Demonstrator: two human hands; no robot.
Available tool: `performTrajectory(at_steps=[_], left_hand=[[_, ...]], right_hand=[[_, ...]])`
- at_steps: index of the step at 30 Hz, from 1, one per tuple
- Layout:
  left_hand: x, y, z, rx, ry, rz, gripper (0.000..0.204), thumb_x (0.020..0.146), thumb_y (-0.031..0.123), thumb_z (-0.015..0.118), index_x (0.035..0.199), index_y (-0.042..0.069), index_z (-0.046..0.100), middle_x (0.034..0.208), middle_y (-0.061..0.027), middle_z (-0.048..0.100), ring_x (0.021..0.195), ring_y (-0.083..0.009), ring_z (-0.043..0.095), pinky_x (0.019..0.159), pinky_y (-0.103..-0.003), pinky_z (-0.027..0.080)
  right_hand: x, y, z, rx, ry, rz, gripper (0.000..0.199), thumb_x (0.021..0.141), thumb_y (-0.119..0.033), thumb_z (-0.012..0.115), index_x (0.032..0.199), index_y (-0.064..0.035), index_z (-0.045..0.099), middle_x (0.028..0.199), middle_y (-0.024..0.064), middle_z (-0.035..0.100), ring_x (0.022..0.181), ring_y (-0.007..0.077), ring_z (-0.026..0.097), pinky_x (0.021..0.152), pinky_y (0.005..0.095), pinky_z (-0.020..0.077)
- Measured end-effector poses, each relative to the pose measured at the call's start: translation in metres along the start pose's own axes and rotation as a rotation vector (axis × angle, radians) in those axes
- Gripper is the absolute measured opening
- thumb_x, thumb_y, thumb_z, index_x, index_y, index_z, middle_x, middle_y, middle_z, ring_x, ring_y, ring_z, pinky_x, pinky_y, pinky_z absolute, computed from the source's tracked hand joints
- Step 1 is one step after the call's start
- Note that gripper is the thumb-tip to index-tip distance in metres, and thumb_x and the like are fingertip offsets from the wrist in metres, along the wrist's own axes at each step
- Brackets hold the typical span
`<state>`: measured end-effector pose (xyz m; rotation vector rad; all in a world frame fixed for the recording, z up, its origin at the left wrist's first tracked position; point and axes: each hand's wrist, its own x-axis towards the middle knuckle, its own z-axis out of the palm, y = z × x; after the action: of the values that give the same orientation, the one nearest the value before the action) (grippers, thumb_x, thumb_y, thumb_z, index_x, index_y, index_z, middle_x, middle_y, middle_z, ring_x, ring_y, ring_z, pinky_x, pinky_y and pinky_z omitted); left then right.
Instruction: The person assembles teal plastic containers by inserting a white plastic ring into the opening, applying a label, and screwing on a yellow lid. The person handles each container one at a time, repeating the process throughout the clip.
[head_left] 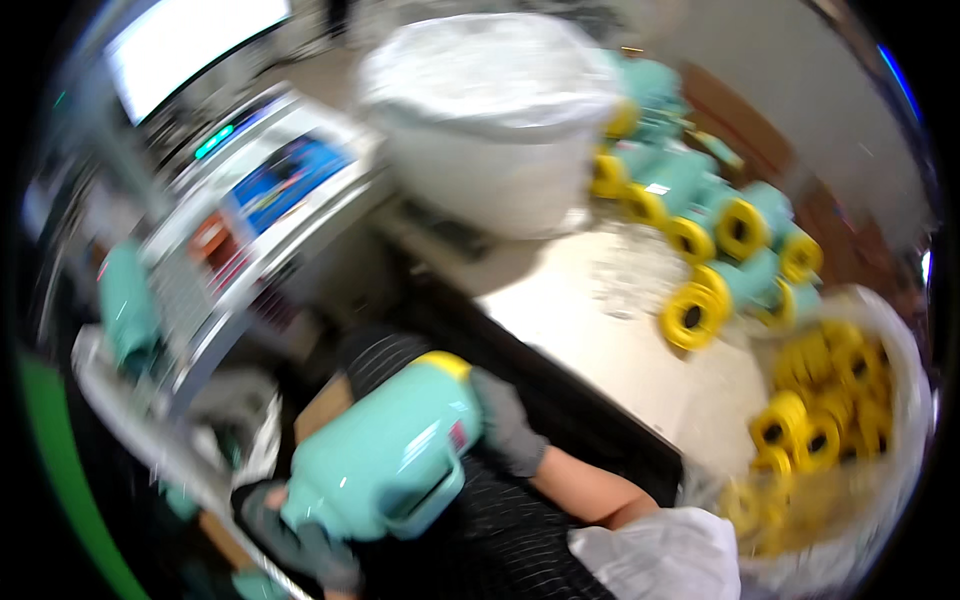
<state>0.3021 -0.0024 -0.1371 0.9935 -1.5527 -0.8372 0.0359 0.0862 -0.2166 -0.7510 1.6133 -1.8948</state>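
A teal jug point(385, 440) with a side handle lies tilted across my lap, its yellow-ringed end pointing up and to the right. My right hand point(508, 425), in a grey glove, grips that yellow end from the side. My left hand point(300, 545), gloved as well, is wrapped round the narrower lower end of the jug. The handle point(430, 500) faces toward me, with neither hand on it. Parts of the fingers are hidden behind the jug, and the picture is blurred by motion.
Several teal jugs with yellow ends point(740, 225) lie piled at the far right. A lined bin point(905, 350) at the right holds several yellow rings point(815, 440). A large white lined bin point(480, 170) stands ahead. Left are a workbench point(290, 250), a screen point(190, 45) and another teal jug point(128, 305).
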Motion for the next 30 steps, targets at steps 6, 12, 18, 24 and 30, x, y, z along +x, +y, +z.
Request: performTrajectory(at_steps=[6,12,18,24,30], left_hand=[[0.016,-0.016,0.029,-0.134,-0.360,0.319,0.097,0.085,0.051,0.078,0.158,0.002,0.036,0.147,-0.0158,0.046,0.130,-0.0295,0.051,0.109,-0.046,0.044],[0.014,0.014,0.059,-0.052,-0.557,0.417,0.080,0.078,0.012,0.070,0.152,0.001,0.042,0.136,-0.0148,0.050,0.123,-0.0278,0.052,0.106,-0.045,0.043],[0.013,0.029,0.082,-0.069,-0.722,0.294,0.060,0.083,0.013,0.072,0.137,-0.001,0.052,0.131,-0.0152,0.054,0.120,-0.0274,0.053,0.105,-0.044,0.044],[0.006,0.000,0.031,0.131,-0.356,0.220,0.037,0.087,0.011,0.069,0.119,-0.004,0.059,0.115,-0.0196,0.063,0.109,-0.0290,0.063,0.100,-0.041,0.048],[0.012,-0.047,-0.082,0.382,0.097,-0.142,0.046,0.087,0.017,0.077,0.127,0.003,0.059,0.117,-0.0159,0.061,0.105,-0.0334,0.060,0.094,-0.041,0.051]], right_hand=[[-0.018,-0.028,-0.055,0.292,0.054,0.062,0.045,0.107,-0.038,0.058,0.136,-0.0039,0.061,0.125,0.0105,0.067,0.114,0.0198,0.064,0.102,0.0375,0.0535],[0.021,-0.068,-0.178,-0.285,0.264,-0.260,0.061,0.097,-0.022,0.067,0.151,-0.0047,0.045,0.149,0.0135,0.055,0.138,0.0288,0.053,0.118,0.0406,0.0427],[0.165,-0.215,-0.346,0.985,0.425,-0.535,0.051,0.103,-0.041,0.061,0.132,0.0002,0.061,0.125,0.0148,0.067,0.114,0.0299,0.064,0.105,0.0459,0.0512],[0.172,-0.131,-0.133,0.576,0.006,-0.273,0.034,0.109,-0.027,0.056,0.128,-0.0007,0.066,0.106,0.0067,0.071,0.090,0.0161,0.066,0.083,0.0316,0.0537],[0.032,-0.009,0.080,0.485,-0.482,0.407,0.039,0.109,-0.021,0.054,0.138,0.0045,0.059,0.108,0.0090,0.070,0.091,0.0157,0.064,0.084,0.0309,0.0537]])
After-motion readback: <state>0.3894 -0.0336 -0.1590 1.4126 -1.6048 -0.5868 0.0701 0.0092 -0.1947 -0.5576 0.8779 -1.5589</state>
